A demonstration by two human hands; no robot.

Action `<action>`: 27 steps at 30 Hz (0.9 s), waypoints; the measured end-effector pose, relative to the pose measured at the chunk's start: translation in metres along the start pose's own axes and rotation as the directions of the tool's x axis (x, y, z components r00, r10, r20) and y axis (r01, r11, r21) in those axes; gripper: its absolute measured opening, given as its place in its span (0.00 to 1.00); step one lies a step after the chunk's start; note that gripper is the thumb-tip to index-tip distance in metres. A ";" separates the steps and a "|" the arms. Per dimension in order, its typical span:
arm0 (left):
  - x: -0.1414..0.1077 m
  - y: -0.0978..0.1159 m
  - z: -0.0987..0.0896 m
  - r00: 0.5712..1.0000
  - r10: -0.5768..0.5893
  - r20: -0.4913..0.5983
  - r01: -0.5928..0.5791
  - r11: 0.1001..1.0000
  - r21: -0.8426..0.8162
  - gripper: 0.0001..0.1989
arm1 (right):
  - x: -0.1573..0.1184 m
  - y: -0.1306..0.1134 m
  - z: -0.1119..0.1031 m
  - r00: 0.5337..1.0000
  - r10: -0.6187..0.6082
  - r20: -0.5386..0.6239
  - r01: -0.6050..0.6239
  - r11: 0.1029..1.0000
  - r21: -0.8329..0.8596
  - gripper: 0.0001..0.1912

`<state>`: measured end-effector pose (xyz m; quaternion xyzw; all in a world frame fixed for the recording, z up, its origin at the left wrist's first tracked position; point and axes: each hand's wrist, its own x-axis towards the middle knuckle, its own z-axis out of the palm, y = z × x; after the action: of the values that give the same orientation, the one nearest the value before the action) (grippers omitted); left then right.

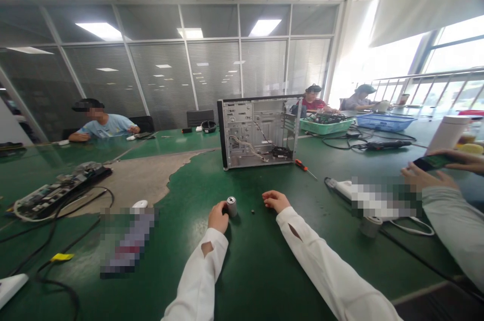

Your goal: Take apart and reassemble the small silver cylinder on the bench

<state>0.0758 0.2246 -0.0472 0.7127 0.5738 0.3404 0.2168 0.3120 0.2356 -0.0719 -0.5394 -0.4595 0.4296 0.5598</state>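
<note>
Left hand (218, 217) at left side of upright silver cylinder (232, 207), fingers touching it; can't tell if it's a full grip. Cylinder stands on green worktop (260, 275), dark spot on its top. Right hand (276, 201) released, fingers loosely bent, well apart from cylinder. 1 small dark piece (253, 211) on worktop between the 2 hands; too small to identify. Both sleeves white, with cuff slits.

Beyond hands: PC case (260, 132), upright, side open, wires inside. Screwdriver (301, 165), orange handle, lies just beside case's lower right corner.

Left side: electronics assembly (64, 187), black cables, yellow tag (62, 257) on 1 of them, pixelated purple item (130, 240), white rounded item (140, 204) at its upper end.

Right side: 2nd cylinder (371, 227) near pixelated white item (372, 200); co-worker's hands (427, 180) hold dark device (433, 161). Further back: green basket (327, 128), full, and blue basket (383, 123). 3 more people seated around worktop.
</note>
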 end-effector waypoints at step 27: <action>-0.017 0.023 0.000 0.933 0.190 0.307 -0.082 0.940 -0.332 0.12 | -0.135 -0.053 0.015 0.812 -0.417 0.408 0.583 0.598 -0.550 0.19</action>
<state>0.0892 0.2023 -0.0348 0.7547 0.4159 0.3157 0.3972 0.2688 0.1040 -0.0255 -0.4922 -0.7756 0.1266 0.3743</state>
